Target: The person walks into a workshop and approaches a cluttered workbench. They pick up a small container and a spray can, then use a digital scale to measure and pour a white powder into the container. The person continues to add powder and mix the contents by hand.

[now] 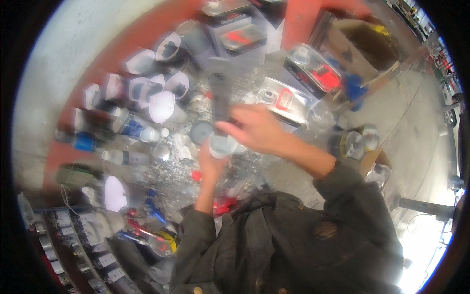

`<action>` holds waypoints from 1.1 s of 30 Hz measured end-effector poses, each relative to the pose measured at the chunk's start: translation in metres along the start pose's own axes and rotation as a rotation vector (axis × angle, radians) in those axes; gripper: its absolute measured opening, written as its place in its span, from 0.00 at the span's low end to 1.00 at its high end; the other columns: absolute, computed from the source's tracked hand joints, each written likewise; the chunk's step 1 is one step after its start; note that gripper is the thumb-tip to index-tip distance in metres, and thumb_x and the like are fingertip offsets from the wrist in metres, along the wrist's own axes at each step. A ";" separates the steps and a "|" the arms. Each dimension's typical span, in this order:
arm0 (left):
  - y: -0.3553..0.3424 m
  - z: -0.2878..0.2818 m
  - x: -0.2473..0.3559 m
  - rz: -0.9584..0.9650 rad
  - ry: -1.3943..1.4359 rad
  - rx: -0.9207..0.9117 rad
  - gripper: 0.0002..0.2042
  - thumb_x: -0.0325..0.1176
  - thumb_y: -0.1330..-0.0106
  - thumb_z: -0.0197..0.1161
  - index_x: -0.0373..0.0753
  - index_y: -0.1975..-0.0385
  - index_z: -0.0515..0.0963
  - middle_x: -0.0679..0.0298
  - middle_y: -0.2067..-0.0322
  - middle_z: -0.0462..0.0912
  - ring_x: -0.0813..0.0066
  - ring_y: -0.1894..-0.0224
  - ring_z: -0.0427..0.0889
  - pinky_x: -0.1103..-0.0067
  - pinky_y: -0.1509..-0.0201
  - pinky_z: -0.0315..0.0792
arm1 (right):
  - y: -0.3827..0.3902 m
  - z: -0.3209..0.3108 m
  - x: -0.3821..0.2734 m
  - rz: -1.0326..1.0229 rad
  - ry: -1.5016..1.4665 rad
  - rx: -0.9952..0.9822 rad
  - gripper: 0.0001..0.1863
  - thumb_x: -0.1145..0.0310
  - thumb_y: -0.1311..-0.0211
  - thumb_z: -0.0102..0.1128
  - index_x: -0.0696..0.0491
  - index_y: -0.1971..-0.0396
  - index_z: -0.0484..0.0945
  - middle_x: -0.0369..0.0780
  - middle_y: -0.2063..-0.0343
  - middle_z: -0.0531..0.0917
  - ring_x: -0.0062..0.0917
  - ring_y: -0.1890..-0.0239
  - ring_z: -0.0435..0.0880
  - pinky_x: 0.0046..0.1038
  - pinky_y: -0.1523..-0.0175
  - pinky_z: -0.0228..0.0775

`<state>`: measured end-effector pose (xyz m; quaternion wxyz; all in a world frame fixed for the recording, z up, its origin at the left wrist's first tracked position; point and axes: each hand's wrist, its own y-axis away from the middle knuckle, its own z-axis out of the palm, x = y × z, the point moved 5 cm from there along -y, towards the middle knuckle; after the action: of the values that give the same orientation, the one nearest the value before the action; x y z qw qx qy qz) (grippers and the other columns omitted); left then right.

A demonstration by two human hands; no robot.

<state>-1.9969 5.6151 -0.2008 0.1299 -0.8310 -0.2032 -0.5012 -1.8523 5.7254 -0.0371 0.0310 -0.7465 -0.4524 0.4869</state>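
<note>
My left hand [211, 165] is closed around a small translucent cup [223, 146] with pale contents, above the splattered worktop [178, 169]. My right hand [259, 128] is just above the cup's rim, its fingers closed on a long dark grey strip [221, 95] that points away from me. Motion smears the strip, so its exact kind does not show. Right behind the cup sits a grey round lid or tub [200, 131]. A red cap [196, 175] lies left of my left wrist.
White cups and tubs [161, 106] crowd the left side, near a spray gun [142, 228]. Metal cans with red caps [284, 100] stand at right, before an open cardboard box [367, 44]. Round tins [351, 143] are by my right elbow.
</note>
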 end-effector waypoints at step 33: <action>0.137 -0.065 -0.072 -0.161 0.480 0.151 0.34 0.25 0.50 0.79 0.34 0.41 0.72 0.63 0.49 0.80 0.73 0.49 0.79 0.74 0.45 0.74 | -0.073 0.153 0.268 0.512 0.522 -0.282 0.46 0.61 0.64 0.79 0.49 0.40 0.66 0.47 0.45 0.73 0.44 0.41 0.75 0.48 0.44 0.73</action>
<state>-2.0137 5.4518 -0.2355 0.1959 -0.6575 -0.2689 -0.6760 -1.9843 5.8976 -0.2695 -0.0806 -0.9309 -0.2909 0.2058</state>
